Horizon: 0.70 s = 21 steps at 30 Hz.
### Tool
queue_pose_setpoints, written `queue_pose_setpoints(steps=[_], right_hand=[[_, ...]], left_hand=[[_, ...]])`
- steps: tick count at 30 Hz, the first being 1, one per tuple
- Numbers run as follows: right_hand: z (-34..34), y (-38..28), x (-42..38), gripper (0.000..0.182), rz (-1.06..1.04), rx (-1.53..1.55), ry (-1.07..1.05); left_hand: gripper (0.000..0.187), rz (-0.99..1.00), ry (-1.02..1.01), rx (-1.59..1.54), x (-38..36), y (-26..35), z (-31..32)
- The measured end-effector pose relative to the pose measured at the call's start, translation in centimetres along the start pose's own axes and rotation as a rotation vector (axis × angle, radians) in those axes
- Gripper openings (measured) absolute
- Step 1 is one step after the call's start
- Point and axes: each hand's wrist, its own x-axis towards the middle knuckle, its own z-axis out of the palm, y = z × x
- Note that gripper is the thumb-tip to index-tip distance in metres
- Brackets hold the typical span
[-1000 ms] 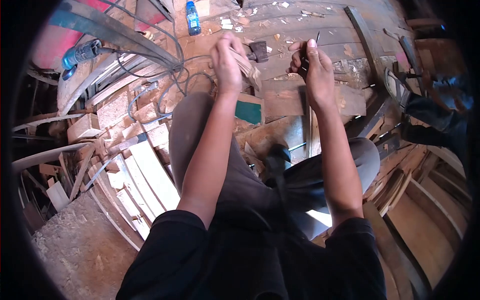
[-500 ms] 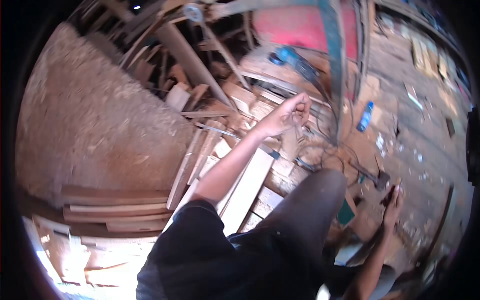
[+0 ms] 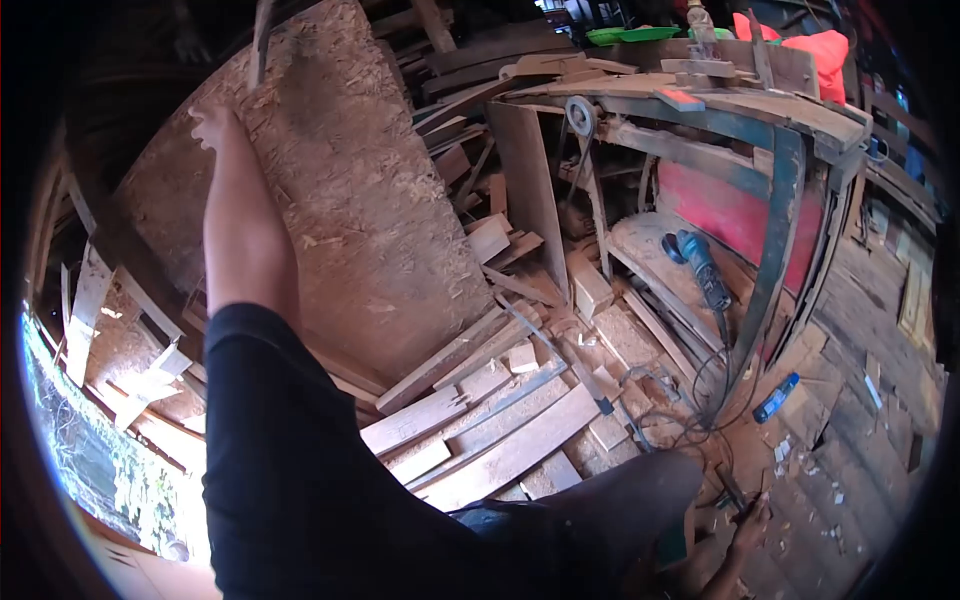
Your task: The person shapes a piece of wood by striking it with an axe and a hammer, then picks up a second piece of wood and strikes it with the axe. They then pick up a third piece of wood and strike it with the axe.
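Note:
My left hand (image 3: pixel 212 128) is stretched out to the far left, its fingers apart and holding nothing. Behind it in the view stands a large brown board (image 3: pixel 350 220) strewn with wood shavings. Low on the right, my right hand (image 3: pixel 748 527) is closed with curled fingers; I cannot tell what is in it. Close by that hand lies a hammer (image 3: pixel 733 487), partly overlapped by it. Between my arms, several sawn planks (image 3: pixel 520 435) lie beside my bent knee (image 3: pixel 640 490).
A blue angle grinder (image 3: pixel 703 270) rests on a low shelf under a wooden bench with a teal frame (image 3: pixel 785 190) and a pulley (image 3: pixel 580 115). Its cord (image 3: pixel 690 430) loops across the floor. A blue object (image 3: pixel 776 397) and wood scraps lie on floorboards at right.
My left hand has swung from above the planks to the far left, and its curled fingers have spread. The view has turned up and left. My right hand has come closer to the hammer.

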Motion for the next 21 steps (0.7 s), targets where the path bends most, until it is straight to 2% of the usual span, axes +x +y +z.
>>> queue_pose_setpoints(steps=[1, 2, 4, 6, 8, 10, 11, 12, 13, 16, 18, 20, 21], right_hand=[[0.1, -0.1, 0.1, 0.048, -0.022, -0.014, -0.032], [0.4, -0.1, 0.5, 0.048, -0.046, -0.022, -0.054], [0.4, 1.0, 0.6, 0.048, -0.020, -0.032, -0.028], [-0.3, 1.3, 1.0, 0.048, -0.015, -0.015, -0.085], [-0.2, 0.9, 1.1, 0.047, 0.004, -0.008, -0.078], [-0.4, 0.6, 1.2, 0.047, 0.037, -0.013, -0.036], [-0.3, 0.4, 0.8, 0.048, 0.030, -0.043, -0.018], [0.3, 0.0, 0.4, 0.049, 0.021, -0.072, 0.006], [0.6, 0.0, 0.3, 0.050, 0.010, -0.097, 0.035], [0.4, 1.0, 0.6, 0.050, -0.026, -0.129, -0.080], [0.9, 2.0, 0.7, 0.047, 0.007, -0.108, -0.075], [0.9, 2.6, 0.7, 0.045, 0.044, -0.070, -0.121], [1.0, 3.4, 0.9, 0.046, 0.023, -0.119, -0.122]], left_hand=[[0.067, 0.029, -0.005, -0.016, 0.4, -2.0, -1.1], [0.068, 0.143, -0.077, -0.040, 1.2, -5.1, -0.8], [0.072, -0.066, -0.287, -0.549, -2.1, -8.2, -2.2], [0.074, -0.505, -0.526, -0.659, -3.2, -13.2, -2.6], [0.069, -0.851, -0.429, -0.962, -12.3, -5.1, -8.9], [0.059, -0.781, -0.675, -1.072, -10.8, -9.5, -6.3], [0.053, -0.680, -0.665, -0.965, -9.2, -12.9, -3.1], [0.048, -0.583, -0.657, -0.862, -9.8, -13.3, -2.2], [0.038, -0.611, -0.761, -1.150, -10.4, -13.8, -1.7], [0.038, -0.634, -1.525, -0.799, -12.0, -13.0, -2.8], [0.035, 0.131, -1.545, -0.037, -19.0, -5.1, -8.1], [0.031, 0.474, -1.959, 0.065, -20.3, -3.4, -7.8], [0.028, 0.409, -1.797, 0.094, -19.8, -2.6, -7.9]])
